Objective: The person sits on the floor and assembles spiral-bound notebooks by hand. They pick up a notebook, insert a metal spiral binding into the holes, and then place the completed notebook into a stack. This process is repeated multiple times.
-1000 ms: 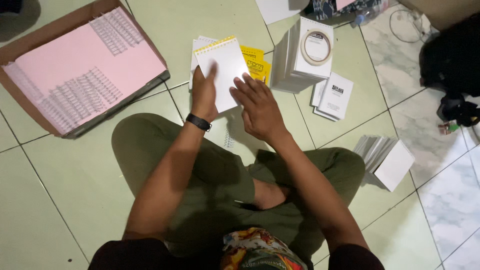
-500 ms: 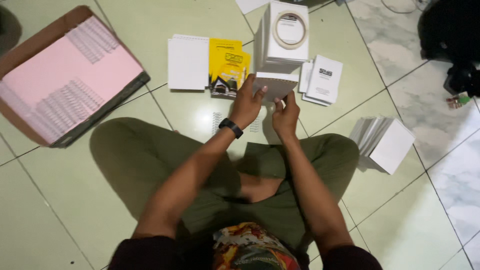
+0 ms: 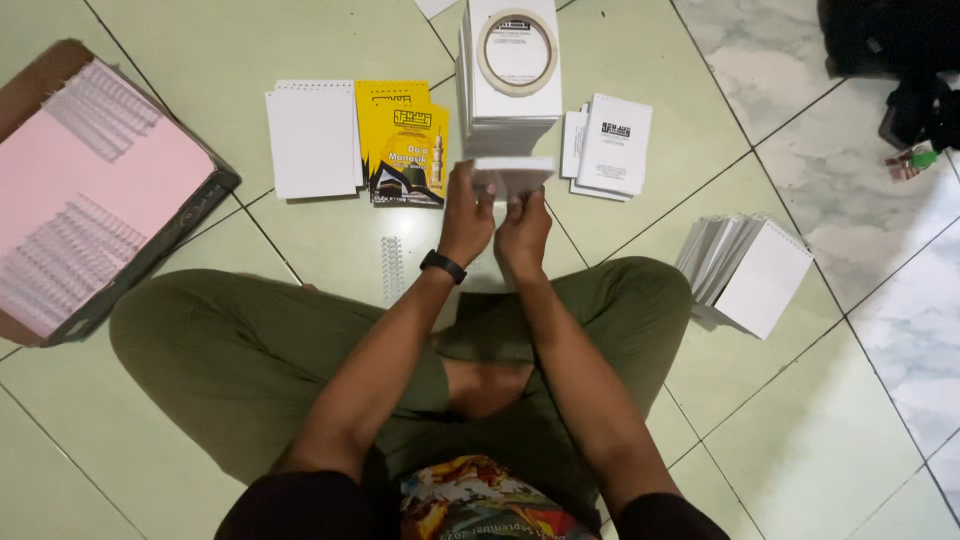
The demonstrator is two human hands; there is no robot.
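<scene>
While a thin sheaf of white pages [image 3: 513, 176] is gripped from both sides, it is held edge-on just in front of the tall stack of white pages [image 3: 510, 105], which serves as the landmark. The left hand [image 3: 467, 215] is closed on the sheaf's left end, thumb and fingers pinched; the right hand [image 3: 523, 232] is closed on its right end in the same way. A roll of tape [image 3: 517, 52] is seen lying on top of the stack. Left of the stack, a yellow printed cover [image 3: 404, 142] and a white spiral-bound pad [image 3: 312, 138] are laid flat on the tiled floor [image 3: 780, 420]; nearer the person than those, a loose wire coil [image 3: 392, 268] lies alone. Right of the stack, a small pile of printed white sheets [image 3: 612, 145] rests, and further right a fanned batch of bound pads [image 3: 750, 272]. Far left, a cardboard box [image 3: 95, 200] of coils on pink paper is seen. The sheaf would best be squared by even pressure at both ends, so that no page slips out of line.
</scene>
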